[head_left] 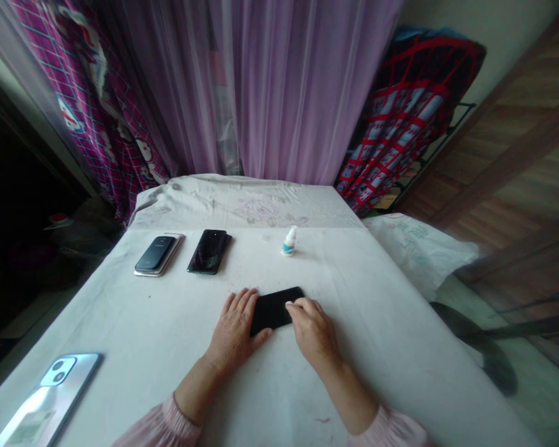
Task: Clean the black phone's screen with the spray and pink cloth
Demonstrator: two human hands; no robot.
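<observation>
A black smartphone lies flat on the white tablecloth, slightly slanted, with its dark face up. My left hand grips its left end, fingers along the far side and thumb at the near edge. Over the phone's right end, my right hand is closed in a pinch. A tiny white bit shows at its fingertips against the screen, too small to name. Beyond the phone stands a small white bottle with a blue label and a pointed cap.
Two stacked phones lie at the back left, beside another dark pair. A silvery-blue phone rests at the near left edge. Purple curtains hang behind the table. A white plastic bag is off its right side.
</observation>
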